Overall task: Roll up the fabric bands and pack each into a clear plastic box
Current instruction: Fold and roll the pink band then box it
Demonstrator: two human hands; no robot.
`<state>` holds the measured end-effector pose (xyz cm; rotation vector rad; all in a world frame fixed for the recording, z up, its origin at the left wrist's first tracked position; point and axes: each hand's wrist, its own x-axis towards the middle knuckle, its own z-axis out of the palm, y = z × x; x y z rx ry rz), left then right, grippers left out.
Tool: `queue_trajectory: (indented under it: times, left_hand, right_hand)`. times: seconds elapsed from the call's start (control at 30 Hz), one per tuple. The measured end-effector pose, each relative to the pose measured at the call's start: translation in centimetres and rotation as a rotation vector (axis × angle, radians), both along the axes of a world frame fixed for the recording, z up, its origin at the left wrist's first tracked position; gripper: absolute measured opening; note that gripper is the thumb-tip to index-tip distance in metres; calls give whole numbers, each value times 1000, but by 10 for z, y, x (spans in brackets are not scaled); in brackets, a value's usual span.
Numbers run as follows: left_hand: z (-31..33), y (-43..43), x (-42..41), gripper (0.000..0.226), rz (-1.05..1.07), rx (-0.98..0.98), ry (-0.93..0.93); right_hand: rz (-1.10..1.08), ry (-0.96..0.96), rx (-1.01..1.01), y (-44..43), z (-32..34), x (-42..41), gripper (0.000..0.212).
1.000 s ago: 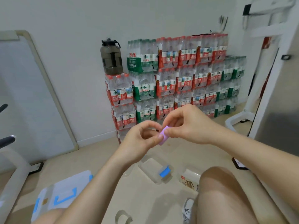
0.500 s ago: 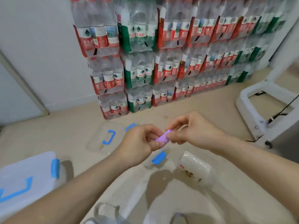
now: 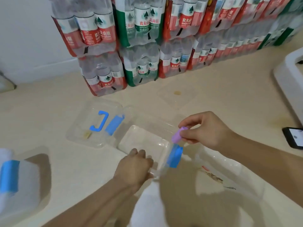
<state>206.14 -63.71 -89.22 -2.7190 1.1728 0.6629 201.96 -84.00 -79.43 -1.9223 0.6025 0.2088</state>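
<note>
One purple roll (image 3: pixel 177 134) in right hand (image 3: pixel 205 129); left hand (image 3: pixel 133 167) grips box (image 3: pixel 141 138)

The right hand (image 3: pixel 206 130) covers part of the purple band roll (image 3: pixel 177 136). The left hand (image 3: pixel 134 167) hides the near corner of the clear box (image 3: pixel 144 140). The left edge cuts off a blue-clasped bin (image 3: pixel 21 185), the right edge a phone (image 3: pixel 294 136). Print on the clear packet (image 3: pixel 218 177) is too blurred to read.

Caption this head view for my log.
Right hand pinches a rolled purple band by the clear box, left hand gripping its rim.
</note>
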Motion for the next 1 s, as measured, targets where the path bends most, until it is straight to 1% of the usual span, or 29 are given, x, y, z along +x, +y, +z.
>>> queue_trajectory:
  times: [0.07, 0.1, 0.17, 0.2, 0.23, 0.33, 0.37, 0.43, 0.5, 0.57, 0.63, 0.67, 0.73, 0.8, 0.87, 0.93, 0.97, 1.0]
  left_hand:
    - [0, 2, -19, 35, 13, -72, 158]
    - [1, 5, -26, 33, 48, -141, 242]
    - [9, 15, -27, 26, 192, -301, 416]
    - [15, 20, -21, 20, 255, -366, 469]
    - [21, 27, -10, 16, 296, -415, 471]
    - [44, 52, 34, 14, 457, -526, 335]
    - [50, 61, 47, 16, 490, -552, 324]
    - [54, 74, 62, 25, 495, -549, 331]
    - [46, 82, 64, 18, 450, -505, 310]
    - [35, 87, 61, 13, 484, -511, 246]
    - [21, 90, 59, 12, 561, -566, 241]
    - [15, 91, 57, 13, 576, -587, 233]
    - [6, 89, 52, 19, 546, -579, 146]
    - [-3, 87, 49, 24, 508, -568, 58]
    - [-12, 87, 48, 28, 458, -511, -16]
    - [-19, 88, 50, 26, 381, -486, -114]
    - [-21, 91, 53, 21, 392, -540, -164]
    - [-22, 95, 56, 19, 470, -625, -186]
  right_hand:
    - [64, 15, 30, 11, 0, 10, 10]
    - [120, 21, 34, 19, 2, 14, 10]
    - [246, 34, 14, 40, 6, 23, 12]
    - [300, 43, -10, 50, 7, 28, 13]
    - [339, 51, -36, 61, 6, 32, 14]
    - [367, 14, -108, 90, -3, 46, 14]
    - [358, 4, -103, 99, -7, 49, 13]
    - [364, 5, -77, 114, -16, 56, 12]
    - [373, 30, -52, 126, -27, 61, 13]
    - [328, 59, 83, 132, -41, 64, 13]
    - [226, 54, 254, 134, -57, 64, 12]
    - [153, 49, 294, 136, -64, 62, 10]
    - [16, 40, 315, 138, -80, 60, 8]
    - [-37, 28, 268, 145, -92, 62, 12]
    - [-84, 11, 220, 151, -106, 65, 18]
    - [-130, -27, 115, 158, -121, 66, 21]
    - [-121, -65, 10, 162, -129, 66, 23]
    - [-94, -110, -99, 166, -135, 66, 24]
